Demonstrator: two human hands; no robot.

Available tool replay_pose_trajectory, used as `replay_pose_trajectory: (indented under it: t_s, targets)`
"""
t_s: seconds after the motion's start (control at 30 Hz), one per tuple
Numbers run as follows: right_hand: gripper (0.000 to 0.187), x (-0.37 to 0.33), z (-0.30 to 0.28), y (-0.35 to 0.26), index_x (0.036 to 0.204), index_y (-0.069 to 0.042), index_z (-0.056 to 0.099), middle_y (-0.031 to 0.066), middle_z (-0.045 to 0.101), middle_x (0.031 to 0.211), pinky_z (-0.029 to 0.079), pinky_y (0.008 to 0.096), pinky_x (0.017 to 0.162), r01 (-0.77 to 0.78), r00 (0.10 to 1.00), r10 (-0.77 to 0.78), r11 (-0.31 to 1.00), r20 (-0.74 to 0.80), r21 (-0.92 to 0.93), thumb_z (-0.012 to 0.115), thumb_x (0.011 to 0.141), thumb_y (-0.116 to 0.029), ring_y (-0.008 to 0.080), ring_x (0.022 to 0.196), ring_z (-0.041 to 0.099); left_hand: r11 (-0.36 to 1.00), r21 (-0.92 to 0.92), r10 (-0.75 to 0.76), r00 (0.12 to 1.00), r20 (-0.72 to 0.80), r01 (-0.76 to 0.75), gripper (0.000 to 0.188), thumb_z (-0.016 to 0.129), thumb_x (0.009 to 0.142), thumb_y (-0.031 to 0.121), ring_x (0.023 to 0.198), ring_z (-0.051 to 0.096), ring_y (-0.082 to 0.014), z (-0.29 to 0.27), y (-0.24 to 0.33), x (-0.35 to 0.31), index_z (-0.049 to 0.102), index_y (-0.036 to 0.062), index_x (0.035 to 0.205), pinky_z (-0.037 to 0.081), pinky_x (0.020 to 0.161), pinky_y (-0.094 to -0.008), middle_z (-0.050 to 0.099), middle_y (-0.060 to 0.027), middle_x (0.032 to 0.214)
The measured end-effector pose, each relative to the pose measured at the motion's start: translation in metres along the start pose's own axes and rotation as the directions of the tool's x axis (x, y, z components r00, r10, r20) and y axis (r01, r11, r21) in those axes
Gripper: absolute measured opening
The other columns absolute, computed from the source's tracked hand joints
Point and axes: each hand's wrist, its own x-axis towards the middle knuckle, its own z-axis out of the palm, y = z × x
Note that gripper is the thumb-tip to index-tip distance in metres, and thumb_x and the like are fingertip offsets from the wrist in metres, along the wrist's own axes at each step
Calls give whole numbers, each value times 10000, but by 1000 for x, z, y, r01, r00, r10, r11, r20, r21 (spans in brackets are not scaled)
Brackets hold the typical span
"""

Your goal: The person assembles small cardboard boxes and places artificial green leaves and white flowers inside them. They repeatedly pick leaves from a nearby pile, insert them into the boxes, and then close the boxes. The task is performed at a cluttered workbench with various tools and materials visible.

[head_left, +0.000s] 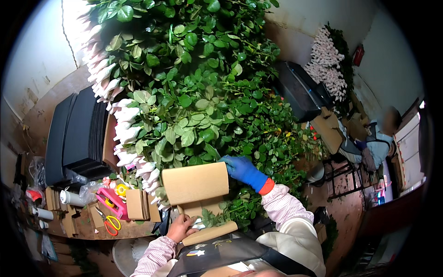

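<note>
A tan corrugated cardboard sheet is bent over in front of me, its lower flap near my body. My right hand, in a blue glove, grips the sheet at its upper right corner. Between the flaps lie leafy green stems with white-sleeved heads at their left end. Bare and curled, my left hand rests against the sheet's left side beside those heads. What its fingertips hold is hidden. Beyond the sheet rises a tall heap of leafy rose stems, white-sleeved heads facing left.
On the left bench are yellow-handled scissors, a pink tape dispenser, cut cardboard pieces and a white cup. Black sheets stand behind. A bucket stands below. Another person is at right.
</note>
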Motion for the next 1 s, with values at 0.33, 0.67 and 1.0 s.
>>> replay_pose_trajectory:
  t_s: [0.33, 0.67, 1.0]
  targets:
    - [595, 224, -106, 8, 1406, -160, 562, 150, 691, 1193, 518, 426, 961, 20, 836, -342, 801, -429, -599, 728, 842, -244, 330, 1099, 653, 993, -104, -33, 987, 156, 49, 628, 764, 910, 335, 929, 595, -312, -9, -3, 0, 552, 68, 1438, 526, 824, -390, 516, -160, 1079]
    - [548, 251, -157, 15, 1241, -126, 649, 119, 627, 1179, 456, 478, 1005, -15, 656, -522, 713, -545, -701, 686, 701, -44, 337, 1147, 573, 991, -128, -30, 998, 58, 37, 639, 785, 892, 343, 887, 571, -286, 2, -7, -9, 561, 89, 1434, 515, 788, -376, 509, -143, 1052]
    - [491, 155, -199, 21, 1161, -109, 688, 149, 686, 1155, 478, 474, 1010, -24, 840, -430, 579, -330, -815, 694, 685, 9, 356, 1093, 627, 990, -117, -65, 989, 135, 81, 553, 741, 912, 350, 930, 595, -303, -6, -3, 4, 605, 103, 1388, 517, 850, -391, 544, -138, 1099]
